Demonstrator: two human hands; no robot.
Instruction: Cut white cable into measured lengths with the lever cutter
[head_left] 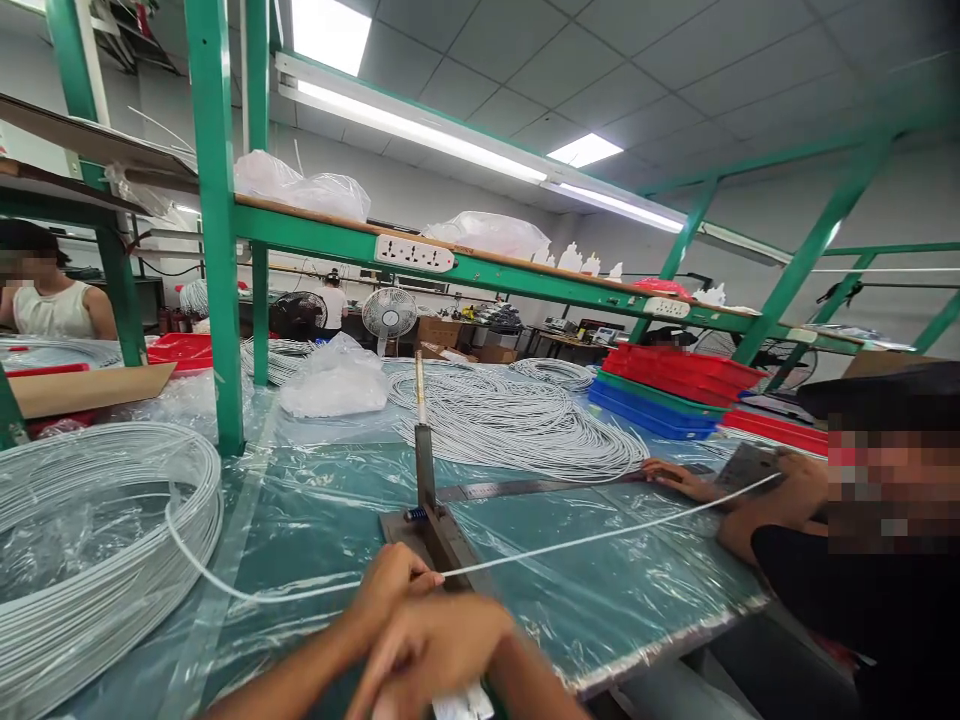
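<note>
The left hand point(391, 588) and right hand point(439, 640) are bare, and both forearms are unsleeved down to the lower edge; the right hand looks motion-blurred.

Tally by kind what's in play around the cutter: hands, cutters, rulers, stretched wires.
Own, left hand and right hand: 2
Co-worker's hands: 2
Cutter: 1
Ruler: 1
Stretched wire: 1
Total: 7

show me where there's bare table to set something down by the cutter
Bare sheet between the left coil and the cutter, and in front of the taut white wire toward the table edge. Crowded behind the ruler: the centre coil, a bag.
</note>
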